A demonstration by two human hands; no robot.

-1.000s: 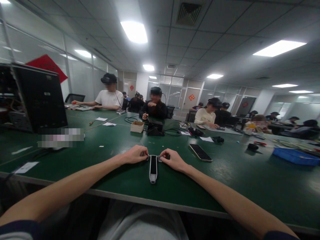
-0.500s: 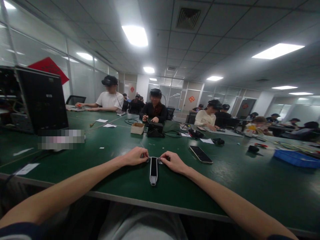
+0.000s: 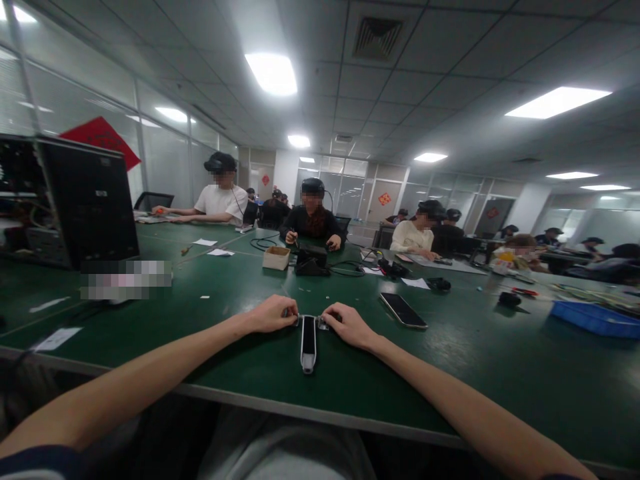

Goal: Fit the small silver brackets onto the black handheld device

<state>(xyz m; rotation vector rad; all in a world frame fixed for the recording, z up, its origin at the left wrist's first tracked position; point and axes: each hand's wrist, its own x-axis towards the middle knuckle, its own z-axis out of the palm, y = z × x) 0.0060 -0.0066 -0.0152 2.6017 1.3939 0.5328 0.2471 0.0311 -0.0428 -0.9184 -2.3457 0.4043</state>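
Note:
A slim white device with a long black face (image 3: 309,337) lies on the green table, its narrow tip pointing toward me. My left hand (image 3: 274,313) is closed in a pinch at the left of its far end; what lies between those fingertips is mostly hidden. On the opposite side, my right hand (image 3: 347,323) pinches a small shiny, see-through piece (image 3: 323,326) beside the device. Both wrists rest close to the tabletop.
A phone (image 3: 403,311) lies right of my right hand. Beyond are an open cardboard box (image 3: 276,258), a black stand-like object (image 3: 311,260) and cables. A computer case (image 3: 90,200) stands left, a blue tray (image 3: 595,319) right. Co-workers sit across the table.
My hands and the device stay nearly in place; the view shifts slightly. The co-worker opposite has moved one hand outward, away from the black stand-like object.

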